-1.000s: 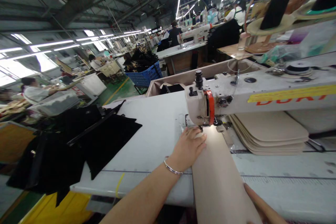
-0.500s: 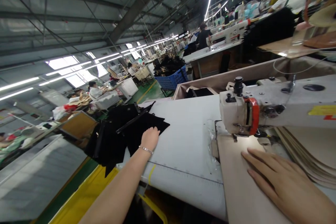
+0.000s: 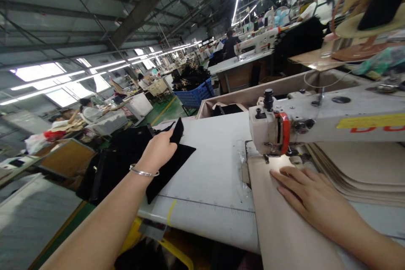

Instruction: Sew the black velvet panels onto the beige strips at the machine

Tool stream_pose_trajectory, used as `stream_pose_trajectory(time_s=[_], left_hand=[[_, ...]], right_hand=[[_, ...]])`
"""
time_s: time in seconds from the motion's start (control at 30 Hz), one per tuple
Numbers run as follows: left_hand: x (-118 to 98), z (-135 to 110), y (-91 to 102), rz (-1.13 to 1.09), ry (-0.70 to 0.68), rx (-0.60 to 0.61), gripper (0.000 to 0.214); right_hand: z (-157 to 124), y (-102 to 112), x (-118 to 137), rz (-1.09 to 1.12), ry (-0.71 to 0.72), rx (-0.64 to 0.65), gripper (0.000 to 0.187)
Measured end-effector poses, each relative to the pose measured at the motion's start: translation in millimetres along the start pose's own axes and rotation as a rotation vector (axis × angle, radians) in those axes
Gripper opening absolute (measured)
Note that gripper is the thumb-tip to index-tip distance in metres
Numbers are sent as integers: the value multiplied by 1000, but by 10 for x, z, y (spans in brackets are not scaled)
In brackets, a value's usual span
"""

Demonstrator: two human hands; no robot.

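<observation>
My left hand (image 3: 160, 148), with a silver bangle at the wrist, is closed on a black fabric piece (image 3: 173, 168) at the left side of the white sewing table (image 3: 215, 156). One pointed corner of the fabric stands up beyond the fingers; the fingertips are partly hidden. More black pieces (image 3: 117, 156) lie heaped under and beside this hand. My right hand (image 3: 311, 196) lies flat, fingers stretched, on a beige panel (image 3: 275, 219). The panel's far end is beneath the head of the sewing machine (image 3: 268, 130), whose lamp lights the beige surface.
A stack of beige panels (image 3: 354, 173) lies under the machine arm. Behind the table stands a beige-lined bin (image 3: 228, 100). A blue crate (image 3: 194, 95) full of black pieces is farther back. Below the table's left edge is a yellow frame (image 3: 177, 255).
My left hand has shifted left over the black heap and a black corner now rises by its fingers. The camera has turned slightly right. My right hand stays flat on the beige panel.
</observation>
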State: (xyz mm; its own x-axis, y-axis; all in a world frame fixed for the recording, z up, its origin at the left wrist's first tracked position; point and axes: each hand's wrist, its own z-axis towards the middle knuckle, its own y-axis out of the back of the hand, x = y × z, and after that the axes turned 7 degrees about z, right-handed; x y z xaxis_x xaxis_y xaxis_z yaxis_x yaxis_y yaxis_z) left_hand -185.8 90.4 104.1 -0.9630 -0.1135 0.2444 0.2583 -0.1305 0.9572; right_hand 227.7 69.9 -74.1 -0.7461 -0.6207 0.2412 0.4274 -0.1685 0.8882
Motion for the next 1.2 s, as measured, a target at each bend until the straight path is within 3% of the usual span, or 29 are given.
stream_pose_trajectory(time_s=[0.1, 0.13, 0.27, 0.33, 0.5, 0.73, 0.87, 0.97, 1.03, 1.2], left_hand=[[-609, -219, -100, -422, -337, 349, 38], [-836, -275, -208, -484, -419, 360, 40], [-1553, -241, -674, -432, -619, -43, 44], [-1730, -114, -783, -409, -674, -94, 49], [-1819, 45, -707, -376, -607, 67, 33], [-1966, -182, -591, -408, -504, 201, 27], [-2193, -237, -615, -494, -441, 74, 22], [-2283, -211, -675, -630, -468, -18, 8], [-2288, -167, -710, -670, -491, -8, 1], [-2261, -45, -723, -669, -491, 38, 7]], right_hand=[[116, 65, 65, 18, 3, 16, 39], [137, 76, 81, 16, 1, 13, 37], [140, 101, 110, 10, -2, 7, 27], [130, 118, 119, 14, -5, 0, 25], [134, 160, 149, 35, -1, -26, 27], [128, 148, 138, 50, -10, -36, 39], [128, 141, 117, 43, 11, -12, 37], [132, 146, 116, 38, 11, -5, 38], [134, 149, 121, 37, 7, -6, 39], [137, 152, 124, 34, -2, 2, 41]])
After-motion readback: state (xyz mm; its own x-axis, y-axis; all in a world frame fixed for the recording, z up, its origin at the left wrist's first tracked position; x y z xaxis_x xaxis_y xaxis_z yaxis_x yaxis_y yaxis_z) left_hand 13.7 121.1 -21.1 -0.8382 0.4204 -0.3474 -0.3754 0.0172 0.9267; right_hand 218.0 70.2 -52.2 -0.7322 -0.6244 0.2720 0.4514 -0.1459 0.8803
